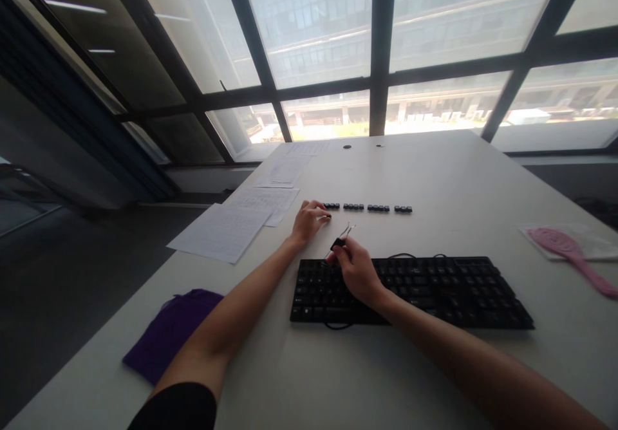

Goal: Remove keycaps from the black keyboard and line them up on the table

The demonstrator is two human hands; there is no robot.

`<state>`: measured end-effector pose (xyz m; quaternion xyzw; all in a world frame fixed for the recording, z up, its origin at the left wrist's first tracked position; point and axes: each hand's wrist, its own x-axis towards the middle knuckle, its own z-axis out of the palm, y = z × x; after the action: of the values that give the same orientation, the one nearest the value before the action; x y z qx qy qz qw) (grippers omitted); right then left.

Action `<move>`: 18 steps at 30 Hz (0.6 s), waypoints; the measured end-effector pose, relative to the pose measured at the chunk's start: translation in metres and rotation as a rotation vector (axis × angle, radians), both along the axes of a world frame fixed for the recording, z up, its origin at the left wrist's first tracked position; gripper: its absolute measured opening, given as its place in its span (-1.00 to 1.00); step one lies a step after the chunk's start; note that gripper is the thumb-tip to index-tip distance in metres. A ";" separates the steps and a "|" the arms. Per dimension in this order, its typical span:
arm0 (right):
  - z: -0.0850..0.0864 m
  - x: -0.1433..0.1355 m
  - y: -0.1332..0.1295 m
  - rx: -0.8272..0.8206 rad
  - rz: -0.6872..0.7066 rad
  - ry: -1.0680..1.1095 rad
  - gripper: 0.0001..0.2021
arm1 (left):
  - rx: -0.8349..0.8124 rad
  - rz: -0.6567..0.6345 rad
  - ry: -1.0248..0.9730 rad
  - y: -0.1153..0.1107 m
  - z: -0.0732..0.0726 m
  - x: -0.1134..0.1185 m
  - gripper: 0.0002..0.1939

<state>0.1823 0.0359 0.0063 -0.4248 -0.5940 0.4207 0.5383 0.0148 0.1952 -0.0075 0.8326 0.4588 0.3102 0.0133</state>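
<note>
Between the fingertips of the left hand (pixel 308 224): one small black keycap (pixel 329 216), pinched narrowly. Just beyond, running rightward: loose keycaps (pixel 378 208), four short groups, already lined up. Right hand (pixel 360 274): closed around a wire puller (pixel 338 243), prongs pointing away. Beneath it and extending rightward: black keyboard (pixel 444 288), many keys in place; exact remainder cannot be told.
</note>
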 end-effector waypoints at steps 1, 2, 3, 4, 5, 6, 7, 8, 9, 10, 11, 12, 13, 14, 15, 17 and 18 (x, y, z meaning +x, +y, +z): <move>0.000 0.000 0.000 -0.001 0.001 -0.002 -0.85 | 0.027 0.010 0.009 0.003 -0.001 0.000 -0.89; 0.000 0.000 0.000 -0.003 0.001 -0.006 -0.85 | 0.046 0.019 0.016 0.005 -0.002 0.000 -0.90; 0.001 0.001 0.000 -0.004 0.000 -0.008 -0.85 | 0.057 0.028 0.021 0.007 -0.003 0.000 -0.90; 0.001 0.001 0.000 -0.007 -0.001 -0.009 -0.84 | 0.065 0.038 0.024 0.009 -0.004 0.001 -0.90; 0.001 0.001 -0.001 -0.008 0.001 -0.008 -0.84 | 0.070 0.050 0.024 0.010 -0.005 0.001 -0.90; 0.001 0.001 -0.001 -0.009 0.004 -0.006 -0.84 | 0.073 0.061 0.022 0.011 -0.005 0.001 -0.90; 0.002 0.001 -0.001 -0.008 0.009 -0.004 -0.85 | 0.075 0.072 0.019 0.012 -0.006 0.001 -0.90; 0.002 0.001 -0.001 -0.008 0.013 -0.003 -0.85 | 0.076 0.083 0.014 0.012 -0.006 0.001 -0.90; 0.003 0.001 -0.001 -0.008 0.015 -0.003 -0.85 | 0.075 0.092 0.008 0.012 -0.007 0.001 -0.90; 0.003 0.001 -0.001 -0.008 0.017 -0.006 -0.85 | 0.074 0.097 0.002 0.013 -0.007 0.001 -0.90; 0.003 0.001 -0.001 -0.009 0.016 -0.010 -0.84 | 0.073 0.099 -0.003 0.013 -0.007 0.001 -0.90; 0.004 0.001 -0.002 -0.011 0.014 -0.014 -0.84 | 0.072 0.098 -0.006 0.013 -0.007 0.001 -0.89; 0.004 0.002 -0.002 -0.012 0.013 -0.016 -0.84 | 0.072 0.096 -0.009 0.013 -0.007 0.001 -0.89; 0.004 0.002 -0.002 -0.011 0.011 -0.017 -0.84 | 0.074 0.093 -0.011 0.013 -0.007 0.001 -0.89; 0.004 0.002 -0.002 -0.009 0.010 -0.016 -0.84 | 0.074 0.091 -0.013 0.013 -0.007 0.001 -0.89; 0.004 0.002 -0.001 -0.003 0.005 -0.012 -0.84 | 0.071 0.093 -0.017 0.013 -0.007 0.001 -0.89; 0.004 0.002 -0.001 -0.001 0.003 -0.010 -0.84 | 0.067 0.096 -0.018 0.013 -0.007 0.001 -0.89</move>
<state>0.1842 0.0345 0.0104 -0.4264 -0.5972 0.4194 0.5345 0.0160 0.2084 -0.0150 0.8068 0.4873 0.3332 -0.0252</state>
